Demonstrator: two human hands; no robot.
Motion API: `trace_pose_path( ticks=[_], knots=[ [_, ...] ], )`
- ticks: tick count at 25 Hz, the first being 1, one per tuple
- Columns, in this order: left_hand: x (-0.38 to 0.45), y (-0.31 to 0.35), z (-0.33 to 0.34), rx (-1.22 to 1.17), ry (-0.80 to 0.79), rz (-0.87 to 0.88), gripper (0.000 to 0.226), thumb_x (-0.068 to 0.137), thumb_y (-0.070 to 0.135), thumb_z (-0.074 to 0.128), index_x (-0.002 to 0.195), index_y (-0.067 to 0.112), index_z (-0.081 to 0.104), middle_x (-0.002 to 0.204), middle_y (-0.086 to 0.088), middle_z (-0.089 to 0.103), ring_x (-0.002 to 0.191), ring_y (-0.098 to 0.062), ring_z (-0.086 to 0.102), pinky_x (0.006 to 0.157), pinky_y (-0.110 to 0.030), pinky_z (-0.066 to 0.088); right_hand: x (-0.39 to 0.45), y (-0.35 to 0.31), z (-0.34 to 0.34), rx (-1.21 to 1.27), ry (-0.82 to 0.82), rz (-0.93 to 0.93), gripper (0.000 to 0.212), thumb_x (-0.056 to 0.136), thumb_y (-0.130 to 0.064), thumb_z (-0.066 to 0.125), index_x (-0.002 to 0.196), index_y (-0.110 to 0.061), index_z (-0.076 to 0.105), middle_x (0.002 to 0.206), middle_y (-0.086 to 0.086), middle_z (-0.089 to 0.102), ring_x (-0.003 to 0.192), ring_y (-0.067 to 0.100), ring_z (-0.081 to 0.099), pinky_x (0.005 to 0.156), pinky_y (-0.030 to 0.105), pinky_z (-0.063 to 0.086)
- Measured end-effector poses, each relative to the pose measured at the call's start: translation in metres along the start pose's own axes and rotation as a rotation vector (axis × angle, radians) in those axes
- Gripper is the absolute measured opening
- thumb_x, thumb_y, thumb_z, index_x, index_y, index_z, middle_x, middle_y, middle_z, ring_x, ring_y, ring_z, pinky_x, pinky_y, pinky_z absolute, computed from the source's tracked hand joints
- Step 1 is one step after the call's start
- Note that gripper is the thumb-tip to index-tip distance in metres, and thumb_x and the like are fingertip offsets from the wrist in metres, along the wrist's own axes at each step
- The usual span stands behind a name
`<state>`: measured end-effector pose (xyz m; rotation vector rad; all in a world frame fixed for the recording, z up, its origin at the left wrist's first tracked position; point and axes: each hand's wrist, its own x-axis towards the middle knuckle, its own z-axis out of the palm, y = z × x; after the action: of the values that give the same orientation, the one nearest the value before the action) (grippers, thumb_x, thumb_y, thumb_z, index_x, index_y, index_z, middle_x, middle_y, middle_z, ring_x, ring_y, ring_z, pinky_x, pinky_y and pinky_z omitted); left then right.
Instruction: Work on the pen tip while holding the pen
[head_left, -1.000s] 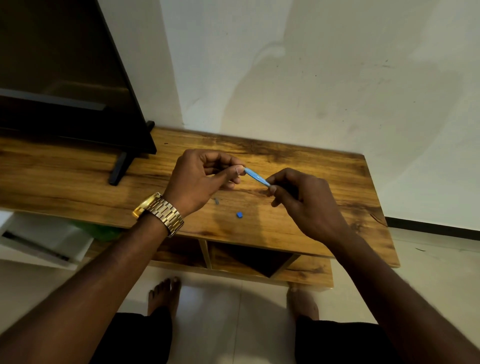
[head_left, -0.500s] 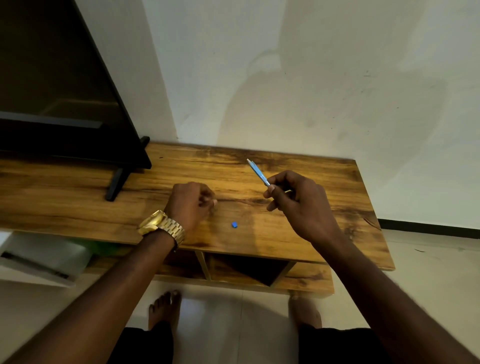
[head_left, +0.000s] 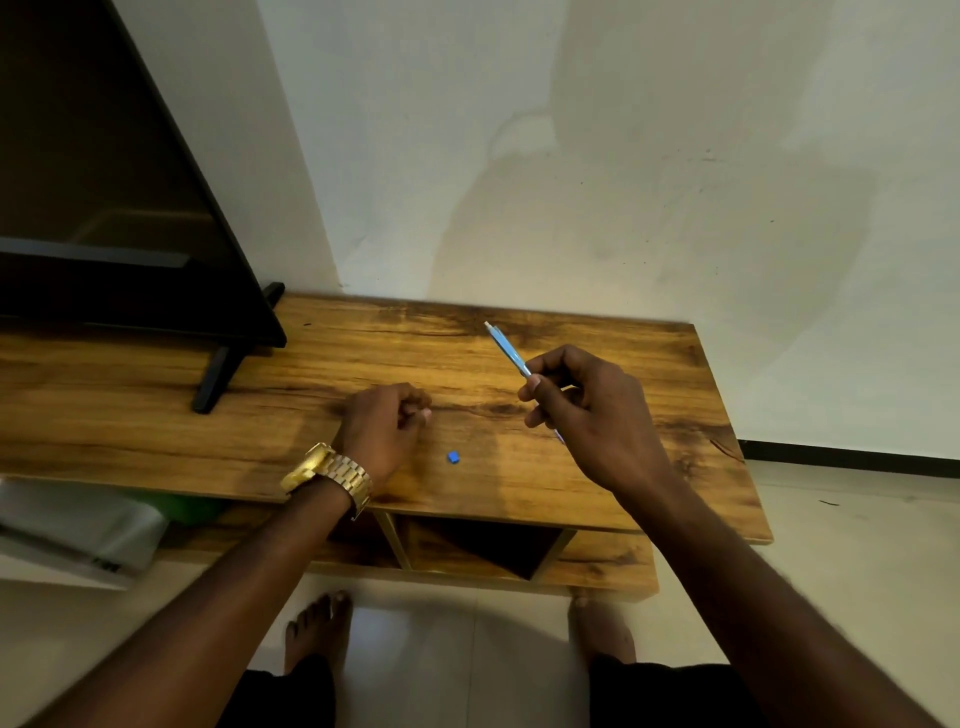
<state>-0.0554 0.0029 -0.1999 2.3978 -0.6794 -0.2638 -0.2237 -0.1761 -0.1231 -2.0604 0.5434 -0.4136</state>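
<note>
Lowered to the grainy wood top, left hand curls — right hand pinches slim blue pen.

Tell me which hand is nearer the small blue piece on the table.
Left. The left hand rests on the table just left of the blue piece; the right hand, holding the pen, is farther off to its upper right.

No text, label or number is clear enough to read.

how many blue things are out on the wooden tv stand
2: a slim blue pen pinched in the right hand, and a small blue cap-like piece lying on the stand between both hands.
</note>
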Motion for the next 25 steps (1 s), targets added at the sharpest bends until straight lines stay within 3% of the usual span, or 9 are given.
trace_pose_path(
  ticks=[4,6,9,13,25],
  knots=[
    [0.001,0.029,-0.025,-0.978,0.066,-0.083,0.014,0.098,0.013,0.076,0.111,0.015,0.082,0.097,-0.003,0.083,0.089,-0.013,0.077,0.078,-0.023,0.064,0.002,0.001,0.006,0.009,-0.011,0.008,0.01,0.107,-0.02,0.066,0.115,-0.02,0.073,0.097,-0.006,0.081,0.077,0.007,0.081,0.077,0.033,0.065],
    [0.0,0.036,-0.033,-1.169,0.076,-0.06,0.017,0.096,0.014,0.078,0.113,0.013,0.083,0.103,-0.007,0.084,0.093,-0.014,0.079,0.081,-0.023,0.063,0.001,-0.001,0.012,-0.006,-0.023,-0.02,0.01,0.106,-0.021,0.068,0.115,-0.02,0.073,0.096,-0.007,0.081,0.076,0.006,0.08,0.076,0.033,0.066],
    [-0.005,0.039,-0.04,-1.197,0.077,-0.029,0.021,0.096,0.016,0.078,0.116,0.01,0.082,0.109,-0.011,0.084,0.097,-0.017,0.082,0.082,-0.024,0.064,-0.001,-0.003,0.018,-0.064,-0.027,-0.086,0.011,0.106,-0.023,0.069,0.115,-0.021,0.073,0.094,-0.008,0.08,0.075,0.004,0.079,0.071,0.029,0.063],
    [-0.008,0.038,-0.044,-1.203,0.043,-0.04,0.017,0.097,0.017,0.076,0.112,0.011,0.082,0.105,-0.009,0.085,0.094,-0.015,0.083,0.078,-0.022,0.064,0.001,-0.002,0.025,-0.101,-0.02,-0.119,0.011,0.106,-0.024,0.07,0.115,-0.021,0.074,0.092,-0.009,0.08,0.073,0.0,0.078,0.059,0.011,0.05],
    [-0.012,0.041,-0.039,-1.115,0.019,0.001,0.02,0.097,0.017,0.076,0.114,0.008,0.081,0.103,-0.011,0.085,0.092,-0.016,0.083,0.078,-0.022,0.065,0.0,0.0,0.023,-0.158,-0.013,-0.146,0.012,0.105,-0.022,0.071,0.116,-0.019,0.075,0.082,-0.013,0.077,0.066,-0.004,0.074,0.055,0.006,0.046]
  ],
)
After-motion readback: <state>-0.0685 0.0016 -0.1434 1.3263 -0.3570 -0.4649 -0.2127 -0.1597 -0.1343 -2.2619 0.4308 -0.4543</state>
